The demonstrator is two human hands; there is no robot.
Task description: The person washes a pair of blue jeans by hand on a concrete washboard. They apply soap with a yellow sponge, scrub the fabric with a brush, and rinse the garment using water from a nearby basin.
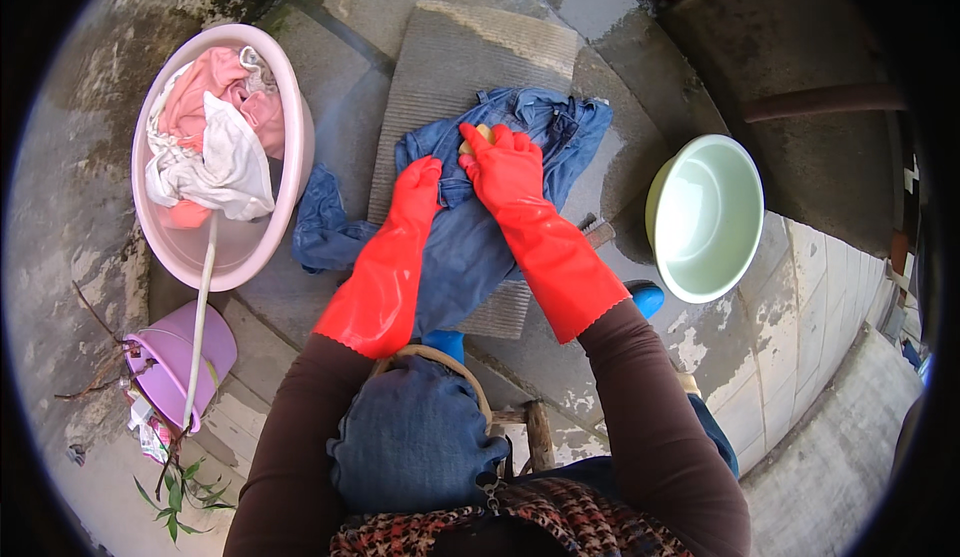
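Observation:
Wet blue jeans (560, 147) lie spread over a ridged stone slab (480, 47), one leg trailing off its left side. Both hands wear long red rubber gloves. My left hand (416, 182) is closed on the denim at the left of the waist part. Just right of it, my right hand (503, 167) presses a yellowish bar of soap (477, 139) onto the cloth; the fingers cover most of the bar. A scrubbing brush (598, 232) lies beside the slab, partly hidden by my right forearm.
At left stands a pink basin (304, 137) with pink and white clothes (235, 152); a pale pipe (203, 307) leans into it. Below is a purple bucket (180, 352). A pale green basin (705, 217) stands at right. Part of a wooden stool (538, 437) shows near me.

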